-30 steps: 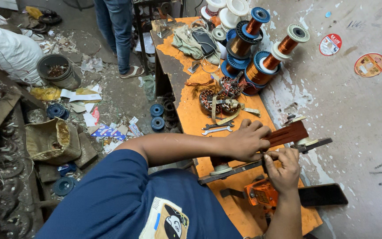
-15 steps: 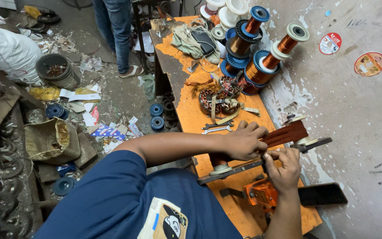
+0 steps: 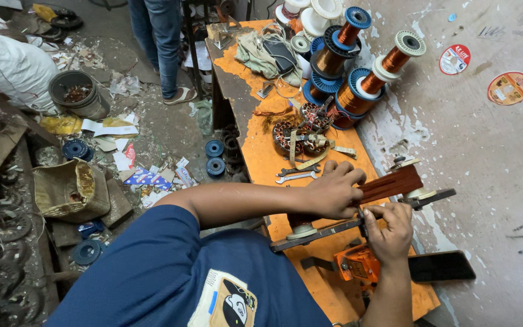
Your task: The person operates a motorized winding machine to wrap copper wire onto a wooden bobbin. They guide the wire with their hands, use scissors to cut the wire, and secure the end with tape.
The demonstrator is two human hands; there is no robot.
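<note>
Floor on the left is covered with scraps, a grey bucket (image 3: 72, 92) and blue spools (image 3: 214, 156). Since a second ago almost nothing has moved; both hands stay at the same place, so the work on the winder goes on. Left hand (image 3: 334, 192) lies closed over the brown winding block (image 3: 390, 183), pressing it. Right hand (image 3: 388, 230), fingers curled, pinches at the metal bar (image 3: 316, 233) below, above the orange table (image 3: 261, 154). Copper wire reels (image 3: 358, 91) stand further behind.
</note>
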